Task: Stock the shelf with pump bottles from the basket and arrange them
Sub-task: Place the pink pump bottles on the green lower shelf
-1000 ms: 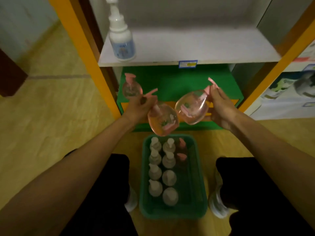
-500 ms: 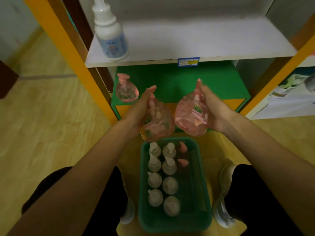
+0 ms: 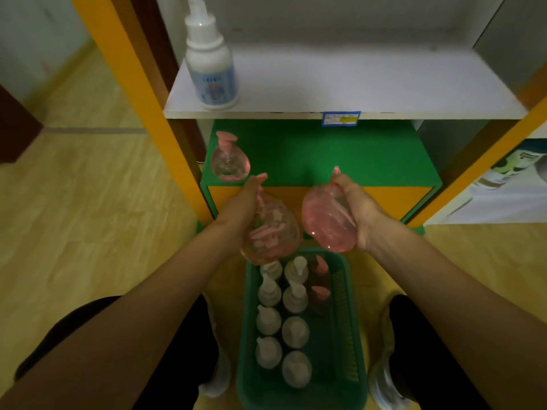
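Two pink pump bottles are gripped, one in the left hand and one in the right hand, above the green basket, still holding about ten bottles, while only two bottles stand on the shelf.

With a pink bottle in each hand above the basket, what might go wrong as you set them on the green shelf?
1. The left hand could bump the pink bottle on the green shelf, which stands close by at the shelf's left corner, and tip it over.
2. The two held bottles, left and right, are round and smooth; a slip would drop one into the green basket onto the white pump bottles.
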